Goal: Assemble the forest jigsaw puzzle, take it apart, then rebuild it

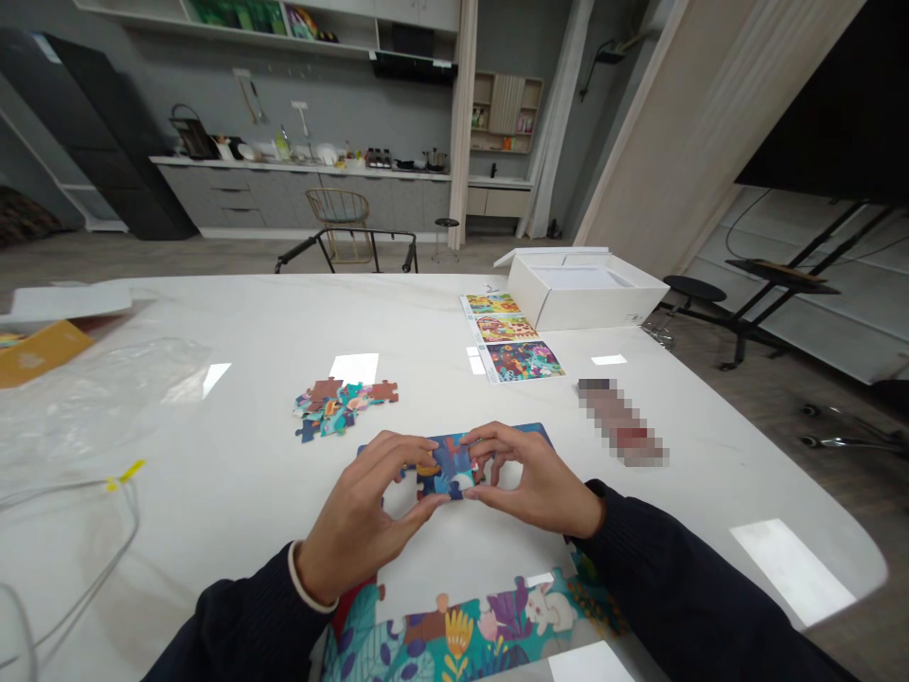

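Between my two hands is a small joined block of puzzle pieces (453,459), mostly blue, raised above the table. My left hand (373,502) pinches its left side with thumb and fingertips. On its right side, my right hand (529,478) grips it in the same way. Below them lies a partly assembled jigsaw puzzle (426,639), its bottom strip showing leaves, flowers and a white rabbit. Its middle is bare white, and my hands and sleeves cover parts of its sides. A heap of loose puzzle pieces (341,407) sits beyond my left hand.
Picture sheets (522,360) lie by an open white box (597,289) at the back right. A pixelated object (623,423) rests right of my hands. To the left are clear plastic wrap (106,388), a cable (106,564) and an orange box (43,352).
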`<control>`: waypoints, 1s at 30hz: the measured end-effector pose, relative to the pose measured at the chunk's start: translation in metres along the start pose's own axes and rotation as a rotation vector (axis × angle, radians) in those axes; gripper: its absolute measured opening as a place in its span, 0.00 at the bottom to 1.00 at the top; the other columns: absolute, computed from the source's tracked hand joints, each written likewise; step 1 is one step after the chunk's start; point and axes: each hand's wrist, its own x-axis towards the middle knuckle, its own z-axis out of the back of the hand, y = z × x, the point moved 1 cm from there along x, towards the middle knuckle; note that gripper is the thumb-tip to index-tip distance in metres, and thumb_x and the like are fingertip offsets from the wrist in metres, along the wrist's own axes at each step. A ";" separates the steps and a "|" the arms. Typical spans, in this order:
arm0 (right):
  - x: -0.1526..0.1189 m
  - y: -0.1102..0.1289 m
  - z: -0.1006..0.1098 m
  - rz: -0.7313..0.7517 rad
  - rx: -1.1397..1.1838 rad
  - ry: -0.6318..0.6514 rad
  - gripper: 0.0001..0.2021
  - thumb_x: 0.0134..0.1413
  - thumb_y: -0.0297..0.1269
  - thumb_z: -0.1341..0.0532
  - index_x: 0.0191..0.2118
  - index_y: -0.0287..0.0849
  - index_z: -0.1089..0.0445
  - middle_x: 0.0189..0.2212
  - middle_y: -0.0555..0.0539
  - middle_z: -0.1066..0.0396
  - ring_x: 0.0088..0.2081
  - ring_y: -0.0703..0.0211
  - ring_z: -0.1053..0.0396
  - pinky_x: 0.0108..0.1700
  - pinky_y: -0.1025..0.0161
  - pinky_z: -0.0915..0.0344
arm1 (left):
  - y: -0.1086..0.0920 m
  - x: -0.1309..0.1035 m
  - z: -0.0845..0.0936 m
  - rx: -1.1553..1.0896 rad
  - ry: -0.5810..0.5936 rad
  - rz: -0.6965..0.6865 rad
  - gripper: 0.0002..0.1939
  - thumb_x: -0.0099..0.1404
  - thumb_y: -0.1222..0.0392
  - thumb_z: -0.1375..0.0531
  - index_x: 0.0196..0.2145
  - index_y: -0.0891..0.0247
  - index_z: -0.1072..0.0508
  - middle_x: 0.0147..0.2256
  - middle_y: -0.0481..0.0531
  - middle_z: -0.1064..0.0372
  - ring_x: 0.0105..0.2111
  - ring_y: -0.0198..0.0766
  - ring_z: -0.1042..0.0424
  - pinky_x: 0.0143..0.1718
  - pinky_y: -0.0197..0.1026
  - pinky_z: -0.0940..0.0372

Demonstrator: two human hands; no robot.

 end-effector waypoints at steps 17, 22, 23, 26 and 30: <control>0.000 -0.004 0.002 -0.006 0.011 -0.010 0.23 0.53 0.36 0.28 0.54 0.46 0.29 0.37 0.49 0.22 0.32 0.61 0.26 0.36 0.63 0.26 | 0.000 -0.002 -0.001 0.014 -0.017 -0.008 0.12 0.67 0.64 0.34 0.47 0.58 0.28 0.47 0.59 0.24 0.49 0.47 0.25 0.47 0.49 0.27; 0.000 -0.005 0.002 0.005 0.005 -0.017 0.23 0.52 0.34 0.27 0.54 0.46 0.29 0.37 0.49 0.22 0.31 0.61 0.26 0.35 0.63 0.27 | 0.001 -0.002 -0.001 0.009 -0.012 -0.002 0.12 0.67 0.65 0.34 0.47 0.60 0.28 0.48 0.58 0.25 0.49 0.46 0.26 0.49 0.48 0.28; 0.000 -0.005 0.002 0.007 0.004 -0.015 0.23 0.52 0.34 0.27 0.54 0.46 0.29 0.37 0.49 0.22 0.32 0.61 0.26 0.35 0.63 0.27 | 0.001 -0.003 -0.001 0.007 -0.010 -0.001 0.12 0.67 0.65 0.34 0.47 0.60 0.28 0.48 0.58 0.25 0.49 0.46 0.26 0.49 0.48 0.28; 0.000 -0.005 0.002 0.010 -0.004 -0.018 0.23 0.52 0.34 0.28 0.54 0.47 0.29 0.37 0.49 0.22 0.33 0.60 0.25 0.35 0.63 0.28 | 0.001 -0.002 -0.001 0.003 -0.006 0.003 0.12 0.67 0.66 0.34 0.47 0.59 0.28 0.48 0.58 0.24 0.49 0.45 0.26 0.48 0.48 0.28; -0.001 -0.004 0.002 0.006 -0.010 -0.020 0.22 0.52 0.35 0.28 0.53 0.47 0.29 0.37 0.49 0.22 0.32 0.60 0.26 0.35 0.63 0.28 | 0.000 -0.002 -0.001 0.005 -0.008 -0.002 0.12 0.67 0.65 0.34 0.47 0.60 0.28 0.47 0.58 0.24 0.49 0.46 0.25 0.48 0.48 0.27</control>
